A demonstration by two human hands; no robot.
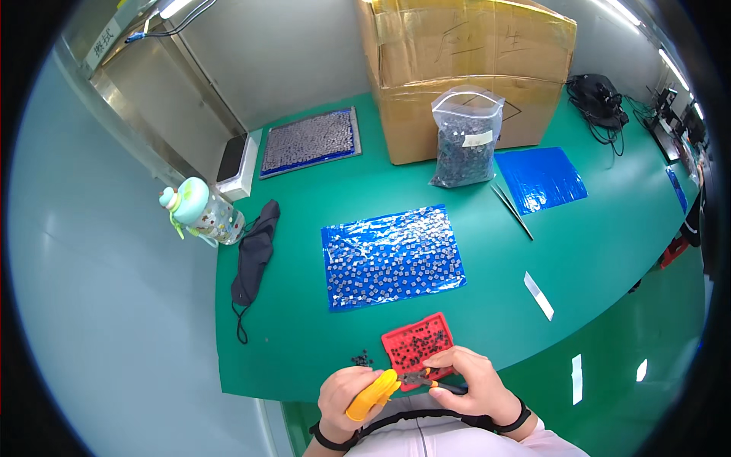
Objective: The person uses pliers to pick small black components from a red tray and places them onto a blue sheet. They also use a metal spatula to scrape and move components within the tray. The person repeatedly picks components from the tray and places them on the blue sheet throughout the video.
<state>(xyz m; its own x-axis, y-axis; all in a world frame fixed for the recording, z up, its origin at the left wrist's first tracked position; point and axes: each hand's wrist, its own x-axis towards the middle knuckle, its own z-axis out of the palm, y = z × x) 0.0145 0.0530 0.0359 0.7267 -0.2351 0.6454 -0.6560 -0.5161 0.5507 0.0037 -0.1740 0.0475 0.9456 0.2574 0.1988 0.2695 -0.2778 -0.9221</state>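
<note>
Close to the table's near edge, my right hand (481, 385) grips small pliers (415, 378) with black-and-orange handles. Their jaws point left, toward my closed left hand (341, 394). A yellow piece (373, 396), which looks like a finger cover, lies along the thumb side of that hand. Whatever my left fingers pinch at the jaws is too small to make out. Just beyond both hands sits a red tray (388, 340) with many small black parts in it; the hands and pliers hide its near end. A little pile of black parts (362, 358) lies left of the tray.
Ahead lies a blue sheet (332, 297) covered with small silvery squares. Tweezers (513, 212), a second blue sheet (542, 179) and a white strip (539, 295) are rightward. A filled zip bag (466, 156) leans against a carton (411, 114). A bottle (202, 209) and dark mask (255, 255) are left.
</note>
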